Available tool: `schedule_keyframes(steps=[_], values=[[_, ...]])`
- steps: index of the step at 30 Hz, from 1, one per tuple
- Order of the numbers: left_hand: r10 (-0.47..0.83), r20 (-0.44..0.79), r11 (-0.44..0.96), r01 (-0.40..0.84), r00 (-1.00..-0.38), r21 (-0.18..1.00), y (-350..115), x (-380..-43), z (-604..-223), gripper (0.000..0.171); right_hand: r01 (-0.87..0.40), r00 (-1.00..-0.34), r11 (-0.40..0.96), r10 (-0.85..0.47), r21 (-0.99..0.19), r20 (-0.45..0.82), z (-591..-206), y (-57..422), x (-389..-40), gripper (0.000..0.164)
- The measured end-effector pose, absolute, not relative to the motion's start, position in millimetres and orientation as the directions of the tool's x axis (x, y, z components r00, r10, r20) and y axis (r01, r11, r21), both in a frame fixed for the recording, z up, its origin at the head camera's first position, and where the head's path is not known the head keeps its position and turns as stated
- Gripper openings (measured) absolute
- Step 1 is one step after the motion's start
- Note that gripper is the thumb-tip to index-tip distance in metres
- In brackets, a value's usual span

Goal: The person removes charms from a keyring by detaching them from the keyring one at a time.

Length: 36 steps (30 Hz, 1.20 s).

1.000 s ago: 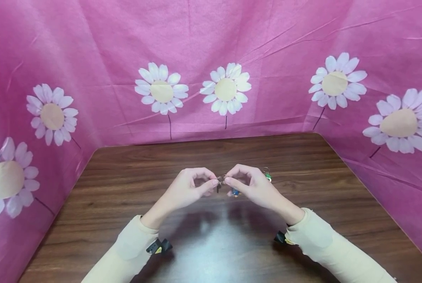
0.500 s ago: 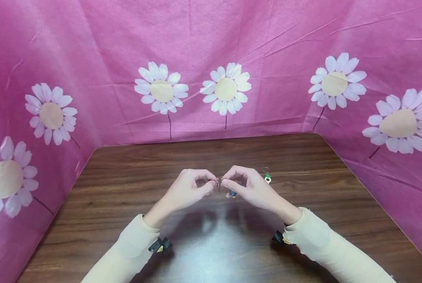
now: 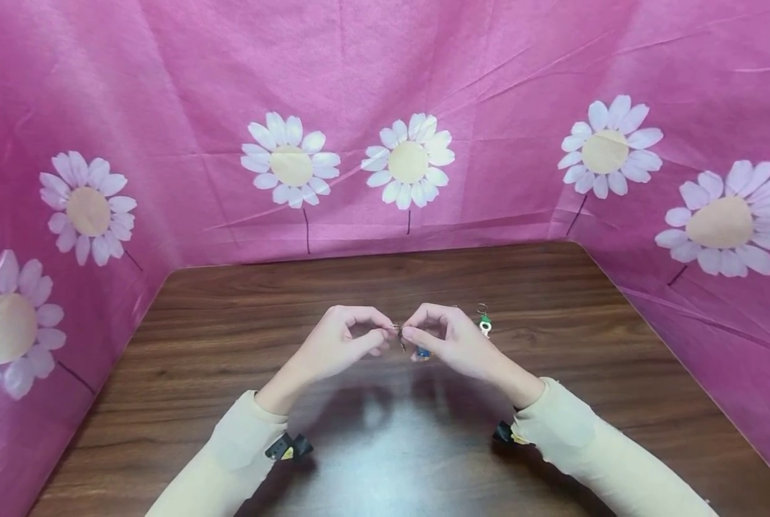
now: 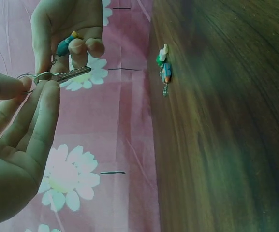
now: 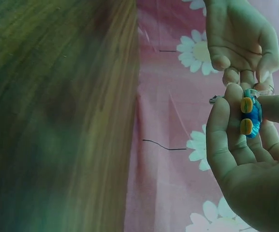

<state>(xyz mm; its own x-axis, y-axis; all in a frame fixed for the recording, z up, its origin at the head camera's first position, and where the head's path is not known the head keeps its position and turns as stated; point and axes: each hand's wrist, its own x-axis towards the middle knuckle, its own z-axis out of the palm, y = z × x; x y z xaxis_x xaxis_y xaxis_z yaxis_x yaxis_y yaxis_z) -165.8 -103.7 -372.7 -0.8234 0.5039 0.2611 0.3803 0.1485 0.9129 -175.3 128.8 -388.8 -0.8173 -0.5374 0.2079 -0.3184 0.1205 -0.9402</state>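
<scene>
Above the middle of the table, my left hand [image 3: 342, 341] pinches a thin metal ring [image 4: 29, 83] between thumb and fingertips. A notched key [image 4: 74, 74] hangs at the ring and points away from my left fingers in the left wrist view. Opposite, with fingertips almost meeting the left ones, my right hand [image 3: 458, 341] pinches the metal fitting of a keychain. Its small blue figure with yellow-orange feet [image 5: 253, 118] dangles against the right fingers. Whether the keychain's fitting is linked to the key ring cannot be seen, as the fingertips cover it.
Another keychain with a green and white charm [image 3: 485, 325] lies on the brown wooden table [image 3: 242, 301], just beyond my right hand. In the left wrist view a colourful charm [image 4: 165, 67] lies near the table's edge. Pink cloth with daisies [image 3: 359, 72] encloses the back and sides.
My hands have drawn slightly closer together, the right one shifting a little left. The key has swung between the fingertips. Both hands keep their pinch.
</scene>
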Motion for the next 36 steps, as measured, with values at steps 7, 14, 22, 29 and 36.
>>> schedule_keyframes(steps=[7, 14, 22, 29, 36], values=[[0.535, 0.181, 0.131, 0.293, -0.825, 0.947, -111.5, -166.8, -374.2, 0.015, -0.294, -0.819, 0.130, -0.545, -0.947, 0.180, -389.2, 123.8, -177.0, 0.010], [0.552, 0.147, 0.178, 0.288, -0.821, 0.941, -113.3, -168.2, -375.8, 0.016, -0.296, -0.822, 0.139, -0.540, -0.945, 0.178, -388.9, 122.8, -176.5, 0.013], [0.529, 0.177, 0.222, 0.336, -0.830, 0.915, -113.5, -167.6, -379.3, 0.014, -0.287, -0.826, 0.180, -0.544, -0.941, 0.148, -391.3, 122.6, -176.4, 0.013], [0.536, 0.166, 0.270, 0.355, -0.828, 0.895, -114.2, -164.8, -384.3, 0.013, -0.295, -0.835, 0.196, -0.528, -0.935, 0.152, -393.7, 119.5, -175.5, 0.013], [0.561, 0.157, 0.279, 0.364, -0.813, 0.889, -117.4, -163.0, -383.5, 0.016, -0.307, -0.846, 0.218, -0.509, -0.926, 0.161, -389.6, 116.7, -174.4, 0.013]])
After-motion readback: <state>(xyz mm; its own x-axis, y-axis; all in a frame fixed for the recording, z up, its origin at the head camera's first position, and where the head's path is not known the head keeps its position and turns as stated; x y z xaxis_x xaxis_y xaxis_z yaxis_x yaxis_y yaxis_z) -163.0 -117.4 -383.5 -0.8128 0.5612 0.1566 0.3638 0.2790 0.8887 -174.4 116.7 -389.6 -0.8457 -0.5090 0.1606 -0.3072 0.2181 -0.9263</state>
